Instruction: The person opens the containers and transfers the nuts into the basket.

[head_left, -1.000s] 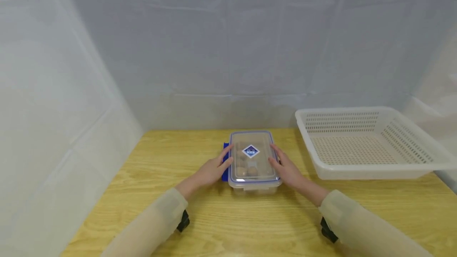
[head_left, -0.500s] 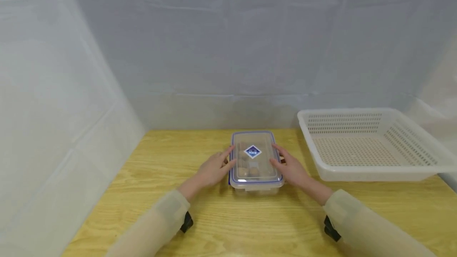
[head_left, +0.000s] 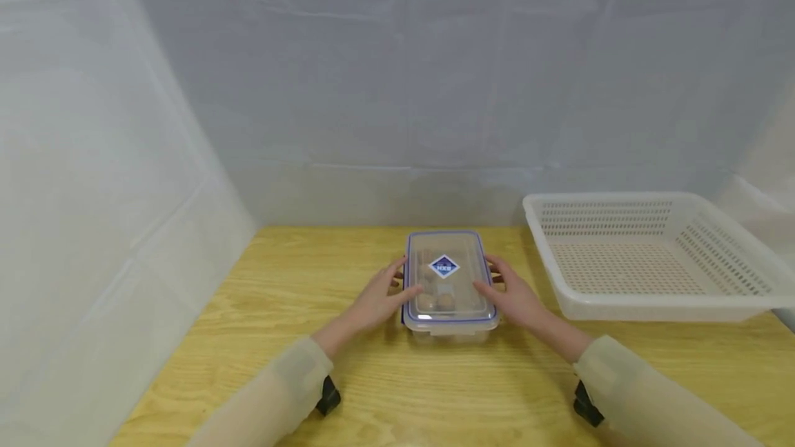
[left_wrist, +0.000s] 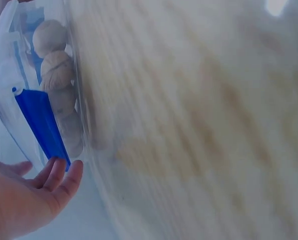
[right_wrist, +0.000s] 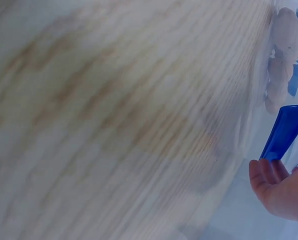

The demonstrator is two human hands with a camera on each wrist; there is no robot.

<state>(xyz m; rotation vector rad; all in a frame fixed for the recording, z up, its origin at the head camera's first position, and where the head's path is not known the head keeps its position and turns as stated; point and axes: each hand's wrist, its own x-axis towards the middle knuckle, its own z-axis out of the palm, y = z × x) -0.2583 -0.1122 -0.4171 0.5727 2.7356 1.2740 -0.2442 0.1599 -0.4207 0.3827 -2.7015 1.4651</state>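
A clear plastic food container (head_left: 452, 295) with a lid edged in blue stands on the table, a diamond label on top. Round pale-brown things (left_wrist: 59, 67) show through its wall; their kind is unclear. My left hand (head_left: 380, 294) holds its left side, thumb on the lid, fingertips at the free edge of a blue latch flap (left_wrist: 43, 122), which slants outward. On the other side my right hand (head_left: 517, 299) grips likewise, thumb by the lid's edge, fingers against the right blue flap (right_wrist: 284, 131). The head view hides most of both flaps.
A white perforated plastic basket (head_left: 658, 308) stands to the right of the container on the wooden table (head_left: 397, 392). Pale sheeting (head_left: 397, 88) hangs behind and at both sides.
The left blue flap stuck out sideways one second ago and has swung down, mostly out of sight. My fingers have moved lower along both sides. The whole view has shifted slightly.
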